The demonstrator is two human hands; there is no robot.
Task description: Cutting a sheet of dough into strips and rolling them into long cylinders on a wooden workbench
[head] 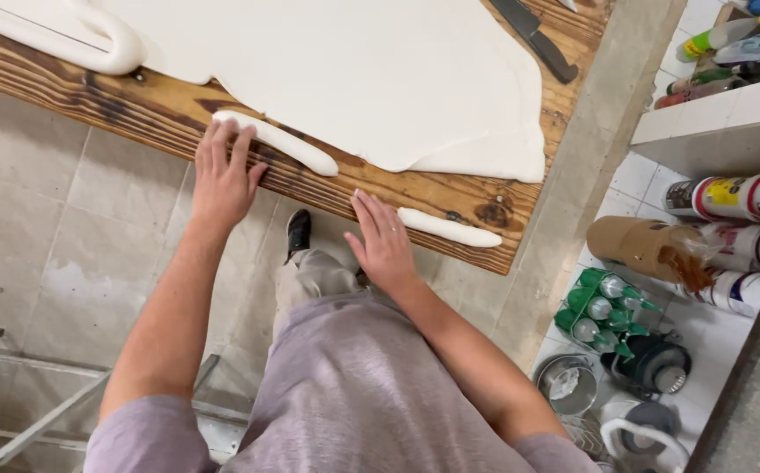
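A large sheet of white rolled dough covers most of the burnt-wood table. My left hand lies flat on the table's near edge, fingers apart, its fingertips touching the end of a white dough rope. My right hand rests flat on the same edge further right, just left of a shorter white dough strip. Neither hand holds anything. A thick dough roll lies at the table's far left.
A dark-handled knife lies at the table's far right. Tiled shelves on the right hold bottles, a brown paper bag, green-capped bottles, a metal bowl and a kettle. A metal frame stands on the tiled floor, lower left.
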